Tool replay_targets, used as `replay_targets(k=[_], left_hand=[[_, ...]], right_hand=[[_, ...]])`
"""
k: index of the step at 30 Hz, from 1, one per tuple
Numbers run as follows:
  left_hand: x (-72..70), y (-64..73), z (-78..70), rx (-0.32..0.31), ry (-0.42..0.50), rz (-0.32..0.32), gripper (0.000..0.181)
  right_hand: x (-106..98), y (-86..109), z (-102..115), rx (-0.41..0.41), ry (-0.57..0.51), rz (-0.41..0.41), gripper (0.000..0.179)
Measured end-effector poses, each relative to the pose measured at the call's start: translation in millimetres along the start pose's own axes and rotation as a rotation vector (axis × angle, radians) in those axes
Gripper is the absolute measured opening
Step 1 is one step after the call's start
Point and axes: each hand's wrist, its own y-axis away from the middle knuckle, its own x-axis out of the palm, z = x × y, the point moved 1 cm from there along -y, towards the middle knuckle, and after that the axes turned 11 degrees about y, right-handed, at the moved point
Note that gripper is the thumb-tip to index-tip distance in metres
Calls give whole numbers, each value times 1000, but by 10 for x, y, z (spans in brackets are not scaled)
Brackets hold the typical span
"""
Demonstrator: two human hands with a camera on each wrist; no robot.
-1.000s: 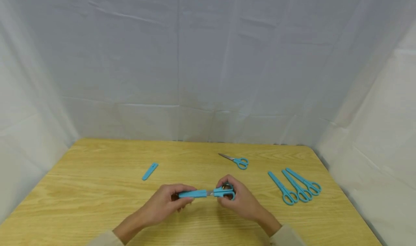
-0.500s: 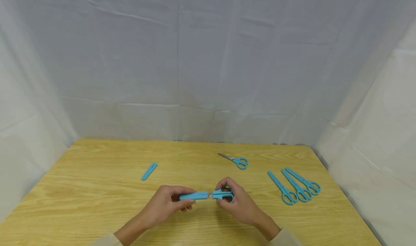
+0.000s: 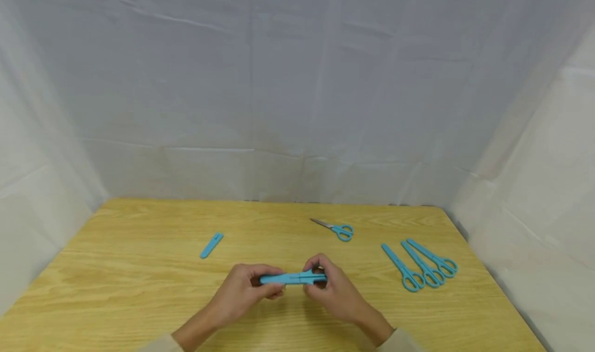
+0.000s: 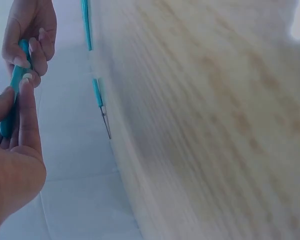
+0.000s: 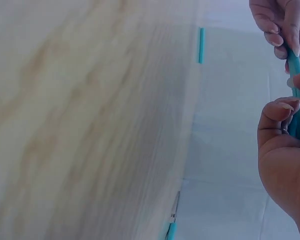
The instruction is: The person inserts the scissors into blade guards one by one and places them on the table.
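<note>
In the head view, a pair of scissors with blue handles is held level above the front of the table. Its blades are hidden inside a blue blade cover, whose mouth meets the handle end. My left hand pinches the cover between thumb and fingers near its tip. On the other side my right hand grips the scissors by the handle loops, which its fingers partly hide. Both wrist views show the cover and scissors in one line between the two hands.
Behind the hands lies a second pair of scissors with bare blades. A loose blue cover is on the left of the table. Several covered scissors lie side by side at the right. White sheeting surrounds the table's back and sides.
The strip of bare blade between cover and handles has narrowed and vanished as the hands came closer together. The scissors have slid fully into the cover. Things on the table stayed put.
</note>
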Motion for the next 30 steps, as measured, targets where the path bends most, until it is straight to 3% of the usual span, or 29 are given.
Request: replay_targets(k=[5,12,17,23,30], left_hand=[[-1,-19,-28,0,-6,15,25],[-10,-57,-7,-12,-27,31,28],[-1,-115,3,15,-60,30,32],[8,-187,22,24,-50,20,52],[26,-282,79,22,-63,47,55]], right_hand=[[-34,10,58,16,17,6,20],[-88,-10,-63,16,3,17,21],[-178,-3,-91,10,-13,4,21],[-359,40,-86,26,-39,-69,21],[-667,112,-278,92,-31,-161,22]])
